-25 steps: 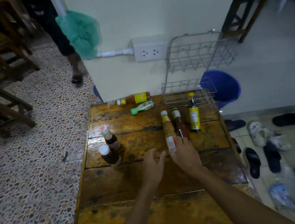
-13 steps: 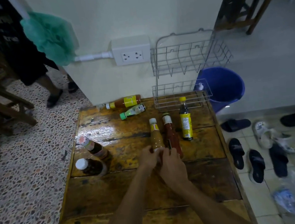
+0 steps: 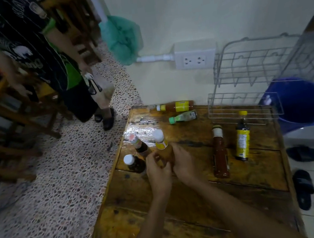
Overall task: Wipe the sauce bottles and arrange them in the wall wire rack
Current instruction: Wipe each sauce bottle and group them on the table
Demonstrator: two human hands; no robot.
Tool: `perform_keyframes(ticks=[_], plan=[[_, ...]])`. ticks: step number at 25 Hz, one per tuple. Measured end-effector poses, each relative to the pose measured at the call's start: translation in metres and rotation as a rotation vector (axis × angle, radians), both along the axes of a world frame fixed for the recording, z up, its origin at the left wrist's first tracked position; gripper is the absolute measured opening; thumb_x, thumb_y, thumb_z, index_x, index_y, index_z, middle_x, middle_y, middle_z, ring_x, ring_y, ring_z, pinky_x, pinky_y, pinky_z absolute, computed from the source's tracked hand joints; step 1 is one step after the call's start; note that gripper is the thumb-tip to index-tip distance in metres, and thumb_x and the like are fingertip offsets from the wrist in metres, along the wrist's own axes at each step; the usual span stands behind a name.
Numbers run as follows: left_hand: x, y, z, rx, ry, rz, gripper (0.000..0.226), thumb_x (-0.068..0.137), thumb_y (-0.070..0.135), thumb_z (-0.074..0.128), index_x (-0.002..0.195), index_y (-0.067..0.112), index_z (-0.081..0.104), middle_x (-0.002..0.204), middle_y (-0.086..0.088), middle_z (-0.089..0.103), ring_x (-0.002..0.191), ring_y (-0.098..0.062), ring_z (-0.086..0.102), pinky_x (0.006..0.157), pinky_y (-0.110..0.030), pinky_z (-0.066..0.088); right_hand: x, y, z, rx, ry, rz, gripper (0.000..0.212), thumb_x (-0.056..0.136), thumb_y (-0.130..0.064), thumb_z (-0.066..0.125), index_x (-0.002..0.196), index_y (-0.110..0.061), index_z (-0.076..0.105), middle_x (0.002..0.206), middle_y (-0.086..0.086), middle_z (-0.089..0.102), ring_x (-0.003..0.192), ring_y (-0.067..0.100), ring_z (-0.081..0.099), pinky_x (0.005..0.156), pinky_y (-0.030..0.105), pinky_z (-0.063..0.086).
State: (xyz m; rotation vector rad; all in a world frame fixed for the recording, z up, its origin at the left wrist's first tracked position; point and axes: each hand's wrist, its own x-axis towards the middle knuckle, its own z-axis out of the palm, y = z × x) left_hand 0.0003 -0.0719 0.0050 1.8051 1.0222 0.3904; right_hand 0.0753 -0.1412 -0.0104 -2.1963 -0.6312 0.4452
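Head view: left hand [image 3: 157,171] and right hand [image 3: 183,164] both wrapped around orange sauce bottle [image 3: 163,149], held upright above table [image 3: 183,214], centre frame. No cloth visible, so wiping likely bare-handed; best rotated fully, grip kept low. Two dark bottles [image 3: 137,157] just beside at 10 o'clock, near table edge: knock-off risk. Wire rack [image 3: 262,78] at 2 o'clock, empty. Two upright bottles [image 3: 231,147] standing between; better lifted over.

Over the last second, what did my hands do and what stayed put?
Both hands closed on the orange sauce bottle: the left hand and right hand now grip it, carried left beside the two dark bottles. The red sauce bottle, the yellow-label bottle and the wire rack stayed put.
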Motion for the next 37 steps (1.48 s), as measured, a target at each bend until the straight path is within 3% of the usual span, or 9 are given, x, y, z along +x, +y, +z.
perform_keyframes(ticks=[5,9,14,16,18,25,28,32,37], plan=[[-0.004,0.003,-0.001,-0.001,0.029,0.037,0.051,0.101,0.025,0.067,0.149,0.023,0.049,0.137,0.009,0.056,0.126,-0.01,0.055,0.104,-0.031,0.049,0.012,0.034,-0.021,0.067,-0.069,0.077,0.038,0.095,-0.013,0.064,0.13,-0.025,0.057,0.125,-0.003,0.062,0.112,0.011,0.059,0.089,0.027,0.051],[0.002,-0.001,-0.001,-0.025,0.053,0.002,0.058,0.105,0.025,0.059,0.159,0.02,0.037,0.148,0.001,0.047,0.137,-0.017,0.049,0.109,-0.031,0.044,0.021,0.039,-0.028,-0.028,-0.246,0.143,0.017,0.103,-0.023,0.052,0.112,-0.034,0.062,0.109,-0.01,0.063,0.096,0.005,0.06,0.071,0.01,0.045],[0.009,0.001,-0.008,-0.03,0.057,-0.003,0.061,0.107,0.025,0.055,0.163,0.024,0.03,0.155,-0.001,0.043,0.144,-0.021,0.044,0.115,-0.038,0.044,0.026,0.039,-0.03,-0.049,-0.327,0.196,0.039,0.096,-0.051,0.041,0.121,-0.029,0.061,0.116,-0.008,0.064,0.105,0.011,0.06,0.083,0.022,0.051],[0.009,0.001,-0.011,-0.064,0.071,0.02,0.059,0.108,0.027,0.053,0.162,0.023,0.031,0.158,0.0,0.042,0.146,-0.021,0.042,0.115,-0.039,0.043,0.025,0.037,-0.027,-0.094,-0.301,0.207,0.04,0.098,-0.051,0.042,0.128,-0.03,0.06,0.121,-0.003,0.064,0.111,0.018,0.059,0.082,0.02,0.051],[0.005,-0.004,-0.016,-0.12,0.095,0.057,0.053,0.108,0.027,0.052,0.158,0.018,0.038,0.156,-0.002,0.046,0.145,-0.024,0.044,0.115,-0.04,0.041,0.025,0.027,-0.024,-0.174,-0.228,0.219,0.05,0.097,-0.045,0.053,0.144,-0.032,0.043,0.138,0.001,0.055,0.124,0.023,0.051,0.091,0.036,0.052],[0.05,-0.054,-0.027,-0.177,0.218,-0.206,0.033,0.106,0.033,0.054,0.134,0.017,0.059,0.127,-0.002,0.064,0.119,-0.021,0.062,0.092,-0.031,0.05,0.038,-0.08,-0.009,-0.392,-0.219,-0.229,0.063,0.09,-0.036,0.071,0.144,-0.017,0.044,0.14,0.007,0.049,0.127,0.028,0.047,0.101,0.041,0.05],[0.097,-0.081,-0.043,-0.194,0.297,-0.408,0.045,0.101,0.043,0.062,0.138,0.019,0.056,0.133,-0.001,0.061,0.125,-0.023,0.06,0.101,-0.039,0.053,0.029,-0.126,-0.021,-0.409,-0.111,-0.353,0.057,0.09,-0.037,0.069,0.138,-0.015,0.047,0.129,0.008,0.055,0.116,0.029,0.054,0.089,0.038,0.051],[0.119,-0.103,-0.064,-0.202,0.386,-0.482,0.048,0.089,0.043,0.078,0.126,0.016,0.065,0.12,-0.004,0.069,0.112,-0.025,0.066,0.088,-0.035,0.053,0.026,-0.144,-0.027,-0.264,0.297,-0.341,0.021,0.094,-0.03,0.065,0.108,-0.019,0.054,0.098,-0.001,0.064,0.083,0.019,0.061,0.06,0.03,0.046],[0.067,-0.107,-0.038,-0.269,0.224,-0.359,0.052,0.08,0.025,0.088,0.126,0.019,0.065,0.121,0.003,0.066,0.114,-0.017,0.064,0.099,-0.038,0.055,0.003,-0.15,-0.022,-0.203,0.271,-0.308,0.008,0.092,-0.025,0.065,0.097,-0.025,0.059,0.086,-0.007,0.065,0.075,0.013,0.062,0.057,0.028,0.045]])
